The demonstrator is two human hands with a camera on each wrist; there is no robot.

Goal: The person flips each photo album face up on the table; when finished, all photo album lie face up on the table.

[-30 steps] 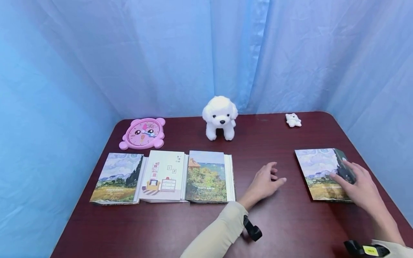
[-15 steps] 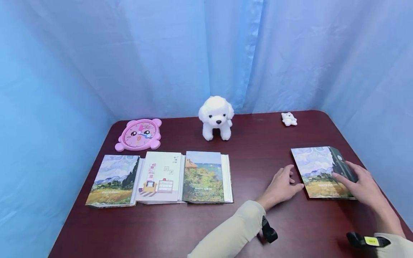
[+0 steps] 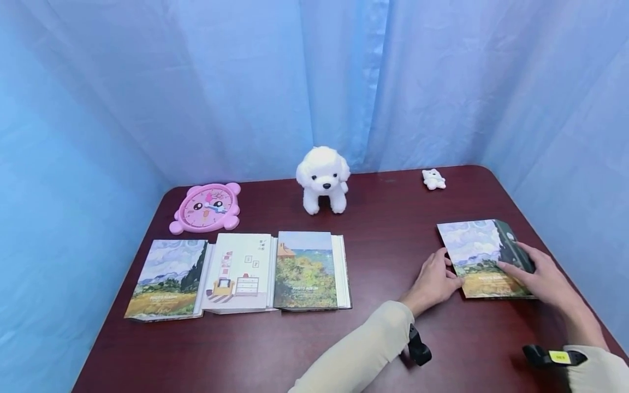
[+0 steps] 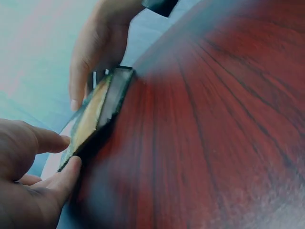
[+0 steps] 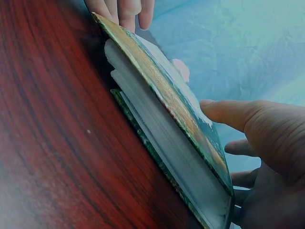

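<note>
A photo album (image 3: 474, 256) with a painted landscape cover lies at the right of the table, its dark spine facing right. My right hand (image 3: 550, 278) holds it from the spine side, the thumb over the cover and the fingers along the spine. At the opposite edge, my left hand (image 3: 434, 281) touches the album near its lower left corner. The left wrist view shows the left thumb (image 4: 66, 179) and a finger close to that corner. White page edges (image 5: 162, 129) show between the covers in the right wrist view.
Three more albums lie side by side at the left: a landscape album (image 3: 169, 278), a white room-picture album (image 3: 241, 273) and a seaside album (image 3: 306, 270). Behind them are a pink toy clock (image 3: 206, 207), a white plush dog (image 3: 324, 177) and a small white figurine (image 3: 434, 179). Blue curtains (image 3: 245, 93) surround the table.
My left hand has moved right across the table and reached the album's left edge. My right hand has settled around the spine side. The head view has shifted slightly.
</note>
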